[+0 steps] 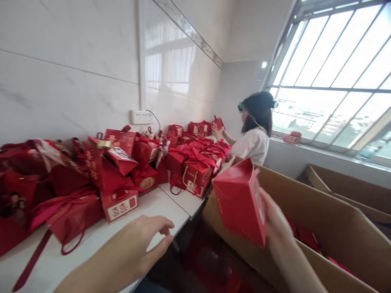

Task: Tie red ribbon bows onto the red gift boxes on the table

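Note:
My right hand (276, 221) grips a red paper gift box (238, 199) by its right side, up in front of the large cardboard carton. The box is tilted, and my fingertips are hidden behind it. Over the front edge of the white table (161, 203), my left hand (146, 240) hangs with its fingers bent and apart, holding nothing. Closest to it on the table is a small red gift box (122, 205) with a pale printed label. Red gift bags with ribbons (73, 215) are heaped to the left.
An open cardboard carton (330, 207) with red boxes inside stands at right, another carton (345, 183) behind it. A co-worker (255, 130) at the far end handles a red box. A power strip (142, 117) is on the wall. A red bag (292, 137) sits on the windowsill.

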Demonstrator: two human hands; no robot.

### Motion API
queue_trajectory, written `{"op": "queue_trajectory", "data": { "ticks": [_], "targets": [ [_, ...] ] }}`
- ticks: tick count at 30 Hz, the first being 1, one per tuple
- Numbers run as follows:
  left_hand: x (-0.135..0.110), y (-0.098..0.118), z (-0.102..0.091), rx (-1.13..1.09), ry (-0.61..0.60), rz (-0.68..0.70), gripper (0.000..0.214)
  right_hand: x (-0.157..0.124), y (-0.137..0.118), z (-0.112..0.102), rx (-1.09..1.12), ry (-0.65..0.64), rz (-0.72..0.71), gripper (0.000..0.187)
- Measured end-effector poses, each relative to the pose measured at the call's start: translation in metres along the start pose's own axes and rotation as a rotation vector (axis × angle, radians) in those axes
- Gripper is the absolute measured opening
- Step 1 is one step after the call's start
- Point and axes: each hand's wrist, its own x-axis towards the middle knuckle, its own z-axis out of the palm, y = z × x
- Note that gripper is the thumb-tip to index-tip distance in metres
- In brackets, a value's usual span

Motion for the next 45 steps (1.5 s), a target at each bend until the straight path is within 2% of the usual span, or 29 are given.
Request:
{"op": "queue_trajectory", "data": {
  "ticks": [2, 4, 6, 8, 10, 14, 18, 21, 25, 27, 30, 33, 35, 38, 40, 43, 45],
  "targets": [
    [0.009, -0.005, 0.03, 0.022, -0.076, 0.051, 0.023, 0.006, -0.025, -0.034, -0.016, 0.258, -0.219, 0.012],
    [0.018, -0.011, 0.057, 0.046, -0.115, 0.095, 0.023, 0.013, -0.049, -0.066, -0.203, 0.393, -0.448, 0.011],
    [0.03, -0.012, 0.08, 0.078, -0.111, 0.148, 0.028, 0.022, -0.069, -0.093, -0.579, 0.468, -0.569, 0.011],
    [0.049, -0.008, 0.099, 0.129, -0.074, 0.213, 0.036, 0.037, -0.083, -0.116, -0.955, 0.468, -0.622, 0.01],
    [0.073, 0.002, 0.115, 0.191, -0.028, 0.288, 0.043, 0.059, -0.091, -0.138, -1.217, 0.394, -0.575, 0.013],
    [0.122, 0.018, 0.143, 0.294, 0.069, 0.446, 0.052, 0.104, -0.089, -0.185, -1.438, 0.27, -0.239, 0.023],
    [0.15, 0.013, 0.17, 0.303, 0.14, 0.492, 0.053, 0.121, -0.071, -0.227, -1.559, 0.315, -0.084, 0.023],
    [0.155, 0.007, 0.192, 0.238, 0.23, 0.455, 0.049, 0.119, -0.062, -0.242, -1.716, 0.344, -0.011, 0.022],
    [0.159, 0.006, 0.214, 0.128, 0.456, 0.421, 0.046, 0.116, -0.066, -0.243, -1.854, 0.387, 0.037, 0.021],
    [0.161, 0.005, 0.22, 0.109, 0.481, 0.44, 0.047, 0.115, -0.066, -0.241, -1.797, 0.411, 0.067, 0.02],
    [0.163, 0.003, 0.22, 0.11, 0.447, 0.465, 0.045, 0.117, -0.055, -0.239, -1.515, 0.427, 0.173, 0.019],
    [0.163, 0.004, 0.219, 0.126, 0.426, 0.461, 0.045, 0.136, -0.029, -0.23, -1.233, 0.393, 0.282, 0.019],
    [0.162, 0.007, 0.219, 0.131, 0.416, 0.442, 0.046, 0.161, -0.007, -0.216, -1.189, 0.359, 0.301, 0.016],
    [0.158, 0.011, 0.218, 0.129, 0.38, 0.4, 0.05, 0.204, 0.032, -0.184, -1.184, 0.297, 0.322, 0.009],
    [0.154, 0.014, 0.214, 0.134, 0.34, 0.379, 0.053, 0.227, 0.061, -0.16, -1.182, 0.228, 0.376, 0.022],
    [0.144, 0.018, 0.203, 0.151, 0.236, 0.352, 0.064, 0.244, 0.102, -0.127, -1.217, 0.124, 0.459, 0.033],
    [0.136, 0.02, 0.194, 0.158, 0.151, 0.338, 0.07, 0.247, 0.118, -0.112, -1.267, 0.078, 0.469, 0.034]
  ]
}}
